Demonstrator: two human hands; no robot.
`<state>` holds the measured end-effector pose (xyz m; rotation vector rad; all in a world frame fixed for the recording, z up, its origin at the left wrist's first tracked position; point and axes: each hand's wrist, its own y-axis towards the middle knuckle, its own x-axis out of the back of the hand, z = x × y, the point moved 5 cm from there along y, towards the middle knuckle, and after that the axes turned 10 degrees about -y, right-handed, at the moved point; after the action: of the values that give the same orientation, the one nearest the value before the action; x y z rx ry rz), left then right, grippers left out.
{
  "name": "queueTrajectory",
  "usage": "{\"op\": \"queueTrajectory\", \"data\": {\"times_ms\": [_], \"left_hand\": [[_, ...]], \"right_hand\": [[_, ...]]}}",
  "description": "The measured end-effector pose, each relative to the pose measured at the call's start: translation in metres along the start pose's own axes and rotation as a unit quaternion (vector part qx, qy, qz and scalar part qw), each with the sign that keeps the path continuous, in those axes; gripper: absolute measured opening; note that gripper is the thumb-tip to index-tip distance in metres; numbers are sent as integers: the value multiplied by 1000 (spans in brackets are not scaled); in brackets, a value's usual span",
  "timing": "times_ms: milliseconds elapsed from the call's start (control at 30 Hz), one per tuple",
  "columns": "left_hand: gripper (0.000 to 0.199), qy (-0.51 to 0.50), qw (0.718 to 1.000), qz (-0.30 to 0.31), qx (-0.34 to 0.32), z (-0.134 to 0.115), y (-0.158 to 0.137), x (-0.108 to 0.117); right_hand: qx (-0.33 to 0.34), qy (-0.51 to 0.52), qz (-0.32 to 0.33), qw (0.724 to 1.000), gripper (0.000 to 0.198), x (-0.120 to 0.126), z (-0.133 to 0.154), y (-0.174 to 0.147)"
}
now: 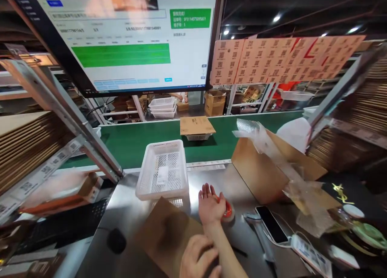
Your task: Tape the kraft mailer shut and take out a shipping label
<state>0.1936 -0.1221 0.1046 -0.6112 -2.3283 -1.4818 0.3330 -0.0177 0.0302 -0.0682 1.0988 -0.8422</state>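
Right hand (211, 205), fingers spread flat, rests on a red tape roll (228, 209) near the middle of the steel bench (127, 213); the roll lies just right of the palm. Left hand (198, 258), fingers curled together, presses a brown flat carton (167, 233) at the near edge. A white basket (162, 168) stands beyond, toward the far edge.

Monitor (121, 40) green box "SF5114075095631", number "3000177981540001", gold "YSL" logo on black bag (347, 189)

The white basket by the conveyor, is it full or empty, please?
Nearly empty: the white basket holds only one paper slip; its mesh floor shows elsewhere.
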Motion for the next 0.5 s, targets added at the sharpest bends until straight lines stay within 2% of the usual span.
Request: {"op": "queueTrajectory", "data": {"times_ms": [167,267,367,433,500], "left_hand": [[42,89,996,-7,3,6,3,8],[45,65,997,22,-27,10,0,3],[56,114,993,1,1,30,-10,-4],[47,129,991,-19,16,46,-23,-11],[24,148,987,-54,45,64,-39,-13]], "right_hand": [[5,-14,6,1000,39,-6,-9,0],[9,-44,12,999,39,-9,-14,9],[43,-125,39,990,40,-13,-18,26],[84,-217,81,969,44,-24,-25,42],[118,-315,138,931,48,-46,-41,61]]}}
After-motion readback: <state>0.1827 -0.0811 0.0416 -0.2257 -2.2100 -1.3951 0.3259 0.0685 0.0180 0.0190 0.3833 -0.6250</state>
